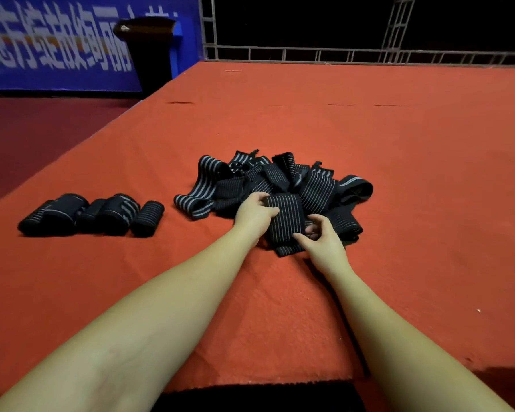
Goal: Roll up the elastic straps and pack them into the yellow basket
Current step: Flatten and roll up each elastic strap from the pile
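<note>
A tangled pile of black elastic straps with grey stripes point(283, 179) lies in the middle of the red cloth. At the pile's near edge, one strap point(286, 218) lies between my hands. My left hand point(254, 214) grips its left side with curled fingers. My right hand point(320, 236) pinches its right near edge. Several rolled-up straps point(95, 214) lie in a row on the left. No yellow basket is in view.
The red cloth-covered platform point(369, 129) stretches far and to the right. Its left edge drops to a dark red floor point(27, 129). A dark bin point(149, 49) stands by a blue banner at the back. A metal truss point(339, 53) runs along the far edge.
</note>
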The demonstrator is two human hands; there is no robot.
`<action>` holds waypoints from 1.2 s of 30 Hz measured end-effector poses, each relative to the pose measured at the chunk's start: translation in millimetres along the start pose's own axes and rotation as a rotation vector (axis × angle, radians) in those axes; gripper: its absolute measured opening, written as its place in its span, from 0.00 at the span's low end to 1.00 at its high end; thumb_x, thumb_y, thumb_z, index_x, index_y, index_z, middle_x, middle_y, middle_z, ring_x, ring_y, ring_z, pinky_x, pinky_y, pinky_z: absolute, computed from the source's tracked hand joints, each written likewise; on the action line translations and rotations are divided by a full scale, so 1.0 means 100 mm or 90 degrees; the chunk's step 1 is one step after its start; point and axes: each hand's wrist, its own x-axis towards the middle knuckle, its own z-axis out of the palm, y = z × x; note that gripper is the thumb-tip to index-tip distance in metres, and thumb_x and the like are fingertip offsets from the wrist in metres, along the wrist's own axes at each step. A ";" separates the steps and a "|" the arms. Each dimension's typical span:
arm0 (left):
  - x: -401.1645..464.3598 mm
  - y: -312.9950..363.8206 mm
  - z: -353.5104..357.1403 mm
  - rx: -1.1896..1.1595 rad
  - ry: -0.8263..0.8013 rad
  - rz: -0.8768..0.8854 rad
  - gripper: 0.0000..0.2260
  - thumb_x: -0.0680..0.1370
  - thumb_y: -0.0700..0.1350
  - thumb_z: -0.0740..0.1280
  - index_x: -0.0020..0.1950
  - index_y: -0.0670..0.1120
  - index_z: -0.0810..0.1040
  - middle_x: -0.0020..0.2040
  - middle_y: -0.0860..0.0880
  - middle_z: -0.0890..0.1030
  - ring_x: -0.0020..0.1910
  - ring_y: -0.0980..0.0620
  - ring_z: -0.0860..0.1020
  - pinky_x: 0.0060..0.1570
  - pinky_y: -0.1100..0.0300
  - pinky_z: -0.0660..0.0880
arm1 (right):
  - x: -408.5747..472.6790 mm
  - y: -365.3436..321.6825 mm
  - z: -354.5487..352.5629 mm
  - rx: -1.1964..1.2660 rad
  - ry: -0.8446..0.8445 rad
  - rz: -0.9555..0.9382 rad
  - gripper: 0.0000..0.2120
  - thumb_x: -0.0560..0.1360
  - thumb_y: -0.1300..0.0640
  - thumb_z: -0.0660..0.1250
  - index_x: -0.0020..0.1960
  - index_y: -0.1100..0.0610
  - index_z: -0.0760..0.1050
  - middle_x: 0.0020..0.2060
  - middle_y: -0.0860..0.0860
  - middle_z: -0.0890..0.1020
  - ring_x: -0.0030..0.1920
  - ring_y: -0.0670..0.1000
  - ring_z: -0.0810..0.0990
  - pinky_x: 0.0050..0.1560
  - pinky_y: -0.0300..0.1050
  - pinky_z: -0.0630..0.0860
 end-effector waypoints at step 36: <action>-1.25 -0.02 -1.72 -0.415 0.174 -0.038 0.10 0.78 0.34 0.62 0.43 0.49 0.74 0.40 0.50 0.80 0.33 0.53 0.78 0.34 0.61 0.70 | -0.71 -0.74 -0.07 0.509 -0.220 0.057 0.11 0.79 0.63 0.62 0.41 0.52 0.67 0.40 0.51 0.78 0.41 0.51 0.78 0.43 0.48 0.75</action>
